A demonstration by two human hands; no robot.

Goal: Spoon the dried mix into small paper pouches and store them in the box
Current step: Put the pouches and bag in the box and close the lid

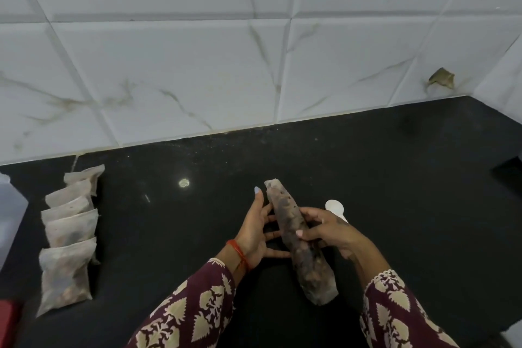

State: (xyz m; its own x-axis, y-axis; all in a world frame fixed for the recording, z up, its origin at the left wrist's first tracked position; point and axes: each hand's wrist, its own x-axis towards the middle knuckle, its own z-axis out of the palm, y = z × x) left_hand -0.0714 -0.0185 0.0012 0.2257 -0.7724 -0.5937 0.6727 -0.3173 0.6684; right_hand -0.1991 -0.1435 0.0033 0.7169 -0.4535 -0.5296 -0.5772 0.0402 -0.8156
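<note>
A long translucent paper pouch (pixel 306 260) filled with dark dried mix is held over the black counter (pixel 169 220), tilted with its open end pointing away. My right hand (pixel 330 232) grips it from the right, fingers wrapped over its middle. My left hand (pixel 255 232) rests against its left side, fingers spread and touching it. A white spoon (pixel 334 207) lies on the counter just behind my right hand, partly hidden. Several filled pouches (pixel 69 237) lie in an overlapping row at the left.
A translucent plastic container (pixel 10 217) stands at the left edge, with something red (pixel 8 319) below it. A white marbled tile wall (pixel 254 65) backs the counter. A pale object (pixel 512 333) shows at the bottom right corner.
</note>
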